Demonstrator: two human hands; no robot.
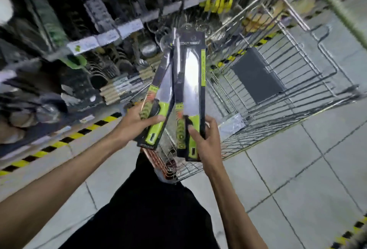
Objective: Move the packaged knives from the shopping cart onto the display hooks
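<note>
Two packaged knives with lime-green handles in black card packs are held up in front of me. My left hand (pixel 137 121) grips the lower end of the left pack (pixel 160 90), which leans to the right. My right hand (pixel 202 139) grips the lower end of the right pack (pixel 191 82), held upright, its hang hole at the top. Behind the right pack a further pack edge shows. The wire shopping cart (pixel 278 82) stands just beyond my hands, with a dark flat sheet on its bottom. The display shelving (pixel 111 34) with hanging goods is at the upper left, blurred.
Kitchenware and utensils hang and stack along the shelves at the left. Yellow-and-black hazard tape (pixel 65 139) runs along the shelf base on the grey tiled floor. The cart's handle end with copper-coloured bars (pixel 156 159) is close to my body.
</note>
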